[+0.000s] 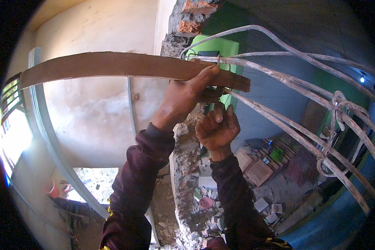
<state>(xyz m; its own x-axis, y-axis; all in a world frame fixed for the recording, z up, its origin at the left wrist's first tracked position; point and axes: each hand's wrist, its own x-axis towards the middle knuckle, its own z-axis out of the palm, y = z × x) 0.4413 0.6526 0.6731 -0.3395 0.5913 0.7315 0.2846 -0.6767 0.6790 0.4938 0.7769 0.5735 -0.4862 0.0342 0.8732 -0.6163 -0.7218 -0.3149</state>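
Across the upper half of the frame, from the left side to just right of centre, a long brown board [104, 64] stretches, seeming to bow in the wide view. My left hand [183, 98] grasps it near its right end, thumb up over its face and fingers tucked beneath. Just below that end, near the middle of the frame, my right hand [217, 130] is raised with its fingers curled in; I cannot tell whether it pinches anything. Thin wire [219, 61] shows at the board's upper edge, near my left thumb. From beside the board, long pale rods [279, 77] fan out to the right edge of the frame, some caught in bent ties [338, 100] toward the far right. Behind my hands, a broken wall [186, 160] of rough masonry runs down the centre, bare brick [190, 27] showing at the top. Rubble [208, 225] lies at its foot, a pink bowl [206, 203] among it. At lower right are wooden panels [258, 171] and a bright green thing [276, 155]. On the left, a pale metal post [50, 116] curves downward, with a red bucket [52, 189] near its lower part.
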